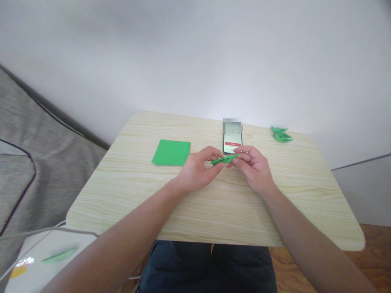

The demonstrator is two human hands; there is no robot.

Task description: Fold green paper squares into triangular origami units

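A narrow folded piece of green paper [225,159] is held above the middle of the table, tilted slightly up toward the right. My left hand [201,167] pinches its left part between thumb and fingers. Its right end is gripped by my right hand [253,166], thumb in front and fingers behind. Just behind the hands lies a phone [232,142] with its screen lit and its top part blurred. Left of my left hand rests a stack of square green paper [171,152].
Folded green paper pieces [281,134] sit at the back right of the wooden table [146,126], near the white wall [195,61]. At lower left are a white surface [33,268] with a green paper piece, a cable [76,231] and grey fabric [45,142].
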